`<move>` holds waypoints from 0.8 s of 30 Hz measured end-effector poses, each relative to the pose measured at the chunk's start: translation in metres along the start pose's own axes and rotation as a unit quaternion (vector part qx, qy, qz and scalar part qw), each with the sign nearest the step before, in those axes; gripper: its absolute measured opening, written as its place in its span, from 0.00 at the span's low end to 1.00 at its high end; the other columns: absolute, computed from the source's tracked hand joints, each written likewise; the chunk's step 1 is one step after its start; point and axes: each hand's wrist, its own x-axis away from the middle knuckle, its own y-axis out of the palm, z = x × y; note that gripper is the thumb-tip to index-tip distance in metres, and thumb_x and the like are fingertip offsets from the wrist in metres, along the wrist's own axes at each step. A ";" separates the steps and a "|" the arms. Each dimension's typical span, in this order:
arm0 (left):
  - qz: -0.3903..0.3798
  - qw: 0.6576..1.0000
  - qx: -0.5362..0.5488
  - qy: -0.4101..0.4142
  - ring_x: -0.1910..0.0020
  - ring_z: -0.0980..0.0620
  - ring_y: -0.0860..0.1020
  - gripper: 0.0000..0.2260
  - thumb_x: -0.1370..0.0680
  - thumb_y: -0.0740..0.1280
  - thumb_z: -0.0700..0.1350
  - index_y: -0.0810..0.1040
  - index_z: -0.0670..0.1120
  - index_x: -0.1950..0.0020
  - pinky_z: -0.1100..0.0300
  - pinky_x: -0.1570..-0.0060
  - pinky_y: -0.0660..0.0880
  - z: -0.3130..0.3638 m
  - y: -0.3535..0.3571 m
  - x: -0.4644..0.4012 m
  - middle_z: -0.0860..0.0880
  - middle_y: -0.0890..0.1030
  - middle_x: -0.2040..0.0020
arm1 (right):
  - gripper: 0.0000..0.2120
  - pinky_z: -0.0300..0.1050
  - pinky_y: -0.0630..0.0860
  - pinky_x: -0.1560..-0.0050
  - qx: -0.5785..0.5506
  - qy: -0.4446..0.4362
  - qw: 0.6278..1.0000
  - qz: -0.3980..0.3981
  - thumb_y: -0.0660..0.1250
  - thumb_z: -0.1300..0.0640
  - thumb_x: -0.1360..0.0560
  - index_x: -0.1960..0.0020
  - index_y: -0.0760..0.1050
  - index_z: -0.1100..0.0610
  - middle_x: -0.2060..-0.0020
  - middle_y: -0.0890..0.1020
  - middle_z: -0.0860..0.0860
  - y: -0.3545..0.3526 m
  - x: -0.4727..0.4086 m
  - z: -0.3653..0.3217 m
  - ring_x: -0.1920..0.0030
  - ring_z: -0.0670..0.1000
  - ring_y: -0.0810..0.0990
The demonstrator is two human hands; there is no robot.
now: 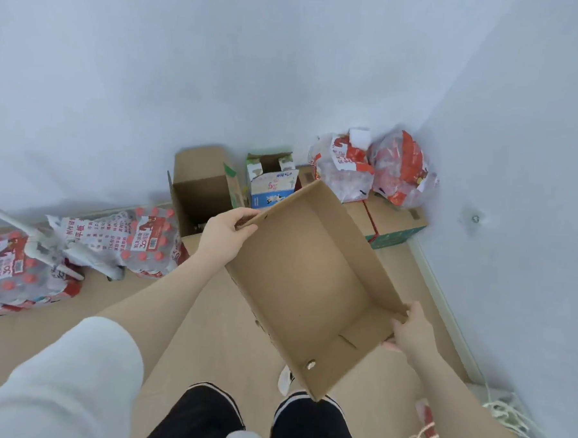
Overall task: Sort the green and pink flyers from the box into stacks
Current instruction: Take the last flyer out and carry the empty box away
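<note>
I hold a shallow brown cardboard box (311, 280) in the air above the wooden floor, tilted, with its open side toward me. Its inside is bare; no flyers show in it. My left hand (225, 232) grips the far left rim, fingers curled over the edge. My right hand (409, 329) grips the near right corner, thumb inside the wall. No green or pink flyers appear anywhere in view.
Against the wall stand an open brown carton (200, 187), a blue-and-white milk carton box (271, 184) and two plastic bags (374, 169) on a flat box (391, 224). Shrink-wrapped bottle packs (146, 241) lie at left beside a white stand (45, 239). White cord (508, 418) lies at right.
</note>
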 end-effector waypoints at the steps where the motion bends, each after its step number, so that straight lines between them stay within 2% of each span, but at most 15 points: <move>1: 0.033 0.999 0.005 -0.010 0.38 0.52 0.73 0.17 0.23 0.66 0.43 0.72 0.50 0.34 0.58 0.40 0.68 0.006 0.011 -0.022 0.52 0.77 0.39 | 0.18 0.56 0.80 0.61 -0.007 0.011 1.000 -0.010 0.57 0.69 0.25 0.36 0.64 0.60 0.49 0.77 0.65 -0.003 -0.023 -0.007 0.66 0.61 0.82; 3: 0.132 0.989 0.040 -0.053 0.33 0.51 0.68 0.25 0.24 0.68 0.42 0.65 0.47 0.29 0.56 0.35 0.64 0.009 0.036 -0.060 0.50 0.72 0.33 | 0.16 0.44 0.78 0.71 -0.023 0.030 0.999 -0.025 0.57 0.70 0.26 0.41 0.64 0.60 0.50 0.79 0.65 -0.001 -0.062 -0.022 0.71 0.57 0.81; 5: 0.182 0.967 0.095 -0.151 0.28 0.49 0.62 0.31 0.25 0.69 0.44 0.58 0.46 0.25 0.52 0.30 0.60 -0.005 0.062 -0.086 0.48 0.64 0.27 | 0.14 0.38 0.74 0.77 -0.054 0.058 0.996 -0.039 0.58 0.72 0.27 0.44 0.65 0.61 0.56 0.80 0.63 0.014 -0.099 -0.031 0.73 0.54 0.80; 6: 0.160 0.958 0.122 -0.203 0.28 0.48 0.61 0.33 0.25 0.69 0.46 0.55 0.47 0.25 0.50 0.30 0.61 -0.019 0.078 -0.095 0.48 0.62 0.26 | 0.14 0.39 0.76 0.77 -0.077 0.082 0.993 -0.044 0.58 0.73 0.28 0.44 0.65 0.61 0.59 0.79 0.60 0.027 -0.117 -0.035 0.72 0.54 0.80; 8: 0.039 0.938 0.176 -0.297 0.30 0.46 0.66 0.35 0.26 0.69 0.51 0.53 0.49 0.24 0.49 0.32 0.65 -0.052 0.114 -0.105 0.48 0.64 0.27 | 0.16 0.43 0.80 0.70 -0.124 0.124 0.983 -0.055 0.57 0.74 0.28 0.45 0.65 0.60 0.60 0.78 0.57 0.061 -0.151 -0.044 0.72 0.55 0.81; 10: -0.065 0.913 0.211 -0.344 0.38 0.47 0.73 0.34 0.26 0.69 0.50 0.56 0.49 0.26 0.49 0.38 0.71 -0.086 0.154 -0.109 0.48 0.70 0.32 | 0.15 0.45 0.80 0.65 -0.159 0.151 0.974 -0.059 0.55 0.74 0.28 0.47 0.63 0.58 0.59 0.76 0.55 0.099 -0.185 -0.052 0.71 0.56 0.81; 11: -0.086 0.909 0.208 -0.351 0.42 0.48 0.76 0.30 0.26 0.70 0.48 0.59 0.49 0.28 0.51 0.41 0.73 -0.105 0.175 -0.112 0.49 0.74 0.36 | 0.15 0.47 0.80 0.62 -0.174 0.163 0.970 -0.055 0.55 0.74 0.28 0.48 0.63 0.58 0.59 0.75 0.55 0.117 -0.202 -0.054 0.71 0.56 0.81; 14: -0.097 0.892 0.220 -0.382 0.61 0.54 0.77 0.21 0.24 0.64 0.39 0.65 0.51 0.33 0.57 0.56 0.75 -0.161 0.226 -0.129 0.52 0.77 0.53 | 0.14 0.53 0.79 0.53 -0.173 0.186 0.967 -0.037 0.54 0.74 0.28 0.48 0.62 0.58 0.60 0.73 0.52 0.165 -0.250 -0.051 0.70 0.56 0.80; 15: -0.090 0.878 0.243 -0.403 0.64 0.53 0.76 0.20 0.22 0.61 0.37 0.65 0.52 0.33 0.56 0.59 0.76 -0.180 0.240 -0.136 0.51 0.76 0.53 | 0.14 0.54 0.79 0.52 -0.163 0.185 0.969 -0.032 0.54 0.73 0.28 0.47 0.62 0.58 0.60 0.73 0.51 0.180 -0.266 -0.046 0.70 0.56 0.80; 16: -0.075 0.861 0.268 -0.427 0.64 0.50 0.78 0.20 0.21 0.59 0.36 0.65 0.53 0.33 0.56 0.60 0.78 -0.200 0.253 -0.144 0.47 0.76 0.51 | 0.14 0.55 0.79 0.51 -0.153 0.181 0.971 -0.031 0.54 0.73 0.27 0.47 0.62 0.58 0.60 0.73 0.50 0.195 -0.281 -0.039 0.70 0.55 0.80; 17: -0.053 0.843 0.288 -0.450 0.62 0.48 0.79 0.20 0.21 0.57 0.35 0.65 0.50 0.31 0.57 0.59 0.79 -0.219 0.265 -0.151 0.44 0.76 0.48 | 0.14 0.55 0.79 0.51 -0.145 0.175 0.973 -0.036 0.54 0.73 0.27 0.46 0.63 0.58 0.60 0.73 0.50 0.209 -0.297 -0.030 0.70 0.55 0.81; 19: -0.024 0.827 0.305 -0.472 0.60 0.47 0.79 0.20 0.21 0.56 0.31 0.66 0.44 0.30 0.62 0.60 0.79 -0.257 0.290 -0.164 0.39 0.77 0.49 | 0.14 0.54 0.79 0.52 -0.140 0.160 0.976 -0.052 0.53 0.73 0.28 0.45 0.63 0.60 0.59 0.74 0.51 0.242 -0.325 -0.012 0.70 0.54 0.80; 22: 0.009 0.837 0.249 -0.487 0.61 0.50 0.79 0.22 0.23 0.56 0.29 0.70 0.44 0.31 0.63 0.60 0.78 -0.305 0.321 -0.178 0.42 0.80 0.55 | 0.14 0.49 0.80 0.60 -0.146 0.159 0.975 -0.059 0.53 0.74 0.28 0.46 0.63 0.61 0.60 0.73 0.53 0.294 -0.360 0.014 0.70 0.54 0.79; 24: 0.042 0.842 0.215 -0.494 0.64 0.51 0.79 0.23 0.25 0.57 0.28 0.72 0.45 0.32 0.67 0.66 0.77 -0.338 0.337 -0.192 0.41 0.81 0.53 | 0.13 0.52 0.80 0.60 -0.153 0.171 0.971 -0.064 0.53 0.74 0.28 0.48 0.63 0.61 0.61 0.73 0.53 0.329 -0.382 0.033 0.71 0.55 0.78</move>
